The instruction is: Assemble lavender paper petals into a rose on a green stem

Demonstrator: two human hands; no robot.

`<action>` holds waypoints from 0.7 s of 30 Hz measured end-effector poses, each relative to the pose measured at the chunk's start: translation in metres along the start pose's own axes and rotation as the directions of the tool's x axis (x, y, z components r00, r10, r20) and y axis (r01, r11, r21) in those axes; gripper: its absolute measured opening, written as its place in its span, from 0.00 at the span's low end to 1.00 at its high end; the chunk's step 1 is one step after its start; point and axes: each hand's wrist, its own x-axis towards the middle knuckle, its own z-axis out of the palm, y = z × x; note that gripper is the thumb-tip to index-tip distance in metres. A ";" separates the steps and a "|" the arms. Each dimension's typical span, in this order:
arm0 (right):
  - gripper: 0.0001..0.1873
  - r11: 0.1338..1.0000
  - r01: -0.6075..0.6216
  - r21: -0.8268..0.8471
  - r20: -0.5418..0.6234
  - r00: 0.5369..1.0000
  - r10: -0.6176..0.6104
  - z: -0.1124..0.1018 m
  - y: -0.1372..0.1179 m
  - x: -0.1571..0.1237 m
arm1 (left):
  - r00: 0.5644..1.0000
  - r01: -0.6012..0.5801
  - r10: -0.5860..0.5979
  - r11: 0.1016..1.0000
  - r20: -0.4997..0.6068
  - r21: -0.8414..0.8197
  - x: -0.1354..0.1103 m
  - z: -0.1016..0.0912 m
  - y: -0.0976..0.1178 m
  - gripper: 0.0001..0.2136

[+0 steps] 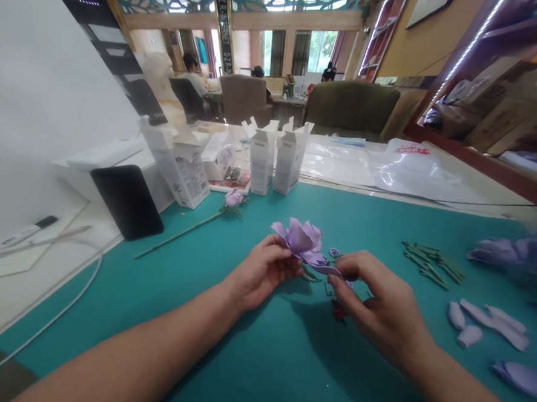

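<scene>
Over the green mat, my left hand is closed on a light purple artificial flower with spread petals. My right hand pinches a purple petal at the flower's lower right side; whether it is joined to the flower cannot be made out. Beneath and between the hands lie a green leaf piece, a small purple ring-like part and a small red piece, partly hidden by my right fingers. A purple rose on a long green stem lies farther back on the left.
Green stem pieces, loose pale petals and a purple petal stack lie right, near blurred purple flowers. White boxes stand behind the mat. A black phone-like slab leans left, near a white cable. People sit farther back.
</scene>
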 end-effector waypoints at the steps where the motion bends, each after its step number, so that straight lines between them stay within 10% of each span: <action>1: 0.05 1.000 -0.020 0.012 0.003 1.000 0.020 0.001 0.000 -0.001 | 1.000 0.000 0.000 1.000 0.000 0.002 0.000 0.000 -0.001 0.11; 21: 0.08 0.999 0.041 0.011 -0.051 0.998 -0.041 0.014 -0.005 -0.004 | 1.000 -0.031 0.030 0.996 0.006 0.090 -0.003 0.005 -0.011 0.12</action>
